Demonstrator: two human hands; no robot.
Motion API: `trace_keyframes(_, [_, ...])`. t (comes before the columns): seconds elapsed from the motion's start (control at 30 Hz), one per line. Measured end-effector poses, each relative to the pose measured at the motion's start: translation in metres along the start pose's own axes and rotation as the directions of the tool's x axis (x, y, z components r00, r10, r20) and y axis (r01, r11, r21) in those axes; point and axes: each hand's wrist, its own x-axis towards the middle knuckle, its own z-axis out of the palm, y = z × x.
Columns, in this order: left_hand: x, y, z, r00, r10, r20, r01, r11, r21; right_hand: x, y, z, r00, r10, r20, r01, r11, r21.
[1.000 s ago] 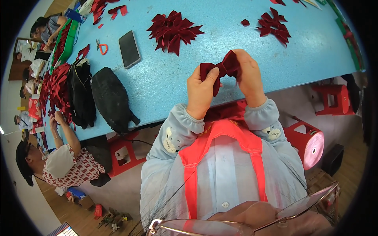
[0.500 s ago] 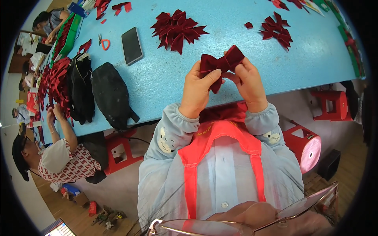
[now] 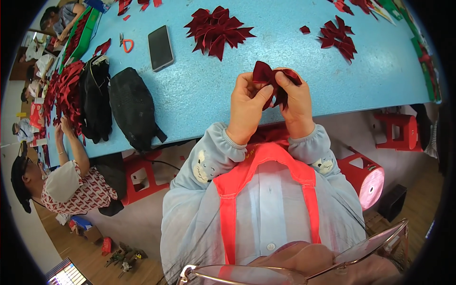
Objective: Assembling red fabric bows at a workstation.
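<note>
Here we are at the near edge of the blue table [image 3: 199,109], two hands on one dark-red velvet bow [image 3: 262,73], held just above the tabletop! The left hand [image 3: 247,107] pinches the bow near its middle, thumb across the front and fingers curled behind; the right hand [image 3: 295,102] grips the other side, thumb pressed onto the fabric, so both are closed on the same piece. Two light-blue cuffs gather at the wrists, and two straps of a red apron [image 3: 229,228] run down the chest. Beyond the bow lie two clusters of dark-red bows: a large pile [image 3: 218,32] straight ahead, too overlapped to count, and a smaller group [image 3: 338,39] to the right, with one small red scrap [image 3: 304,30] just beside it. Over to the left, one smartphone [image 3: 161,48] lies screen up, one pair of orange-handled snips [image 3: 127,46] near it, and two black pouches [image 3: 134,109] side by side. Past those, one heap of red ribbon pieces [image 3: 69,92] and one green crate [image 3: 84,40], while a co-worker [image 3: 78,190] in a patterned top has two hands up by that heap. Below the table, three red stools [image 3: 368,173] show, one left and two right!
</note>
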Motion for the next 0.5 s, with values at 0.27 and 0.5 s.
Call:
trace_keyframes(0.27, [0.015, 0.008, -0.023, 0.993, -0.112, 0.032, 0.115, 0.988, -0.106, -0.004, -0.020, 0.000, 0.996, 0.044, 0.079, -0.030, 0.986, -0.164])
trace_keyframes(0.5, [0.012, 0.017, -0.020, 0.990, -0.132, 0.041, 0.133, 0.990, -0.036, 0.000, -0.006, -0.011, 0.976, -0.154, 0.155, 0.207, 0.874, -0.439])
